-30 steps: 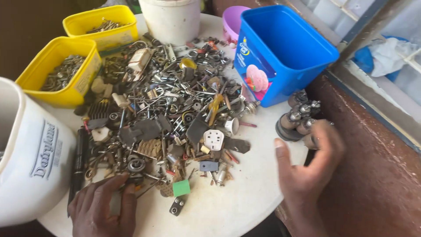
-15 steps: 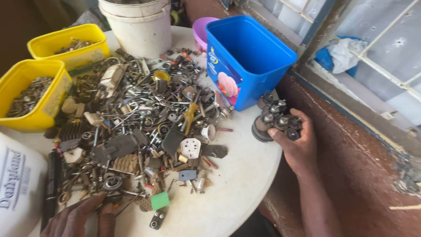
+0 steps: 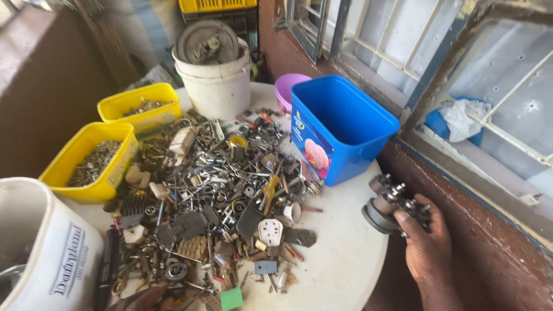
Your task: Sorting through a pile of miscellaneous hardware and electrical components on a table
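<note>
In the head view, a dark metal assembly (image 3: 390,204) (round-based, with knobs and small parts on top) was gripped in the right hand (image 3: 425,245), the fingers wrapped around it; it was held just past the right edge of the round white table (image 3: 340,270), near a reddish-brown wall. Only the fingertips of the left hand (image 3: 141,298) were seen at the bottom edge, laid on the near fringe of a heap of mixed scrap hardware (image 3: 219,201); whether anything was pinched there could not be told. A blue plastic tub (image 3: 340,129) was stood beside the heap, with a purple bowl (image 3: 288,89) behind it. Two yellow tubs (image 3: 92,161) of small metal parts and two white buckets (image 3: 216,80) were ranged around the left and far sides.
</note>
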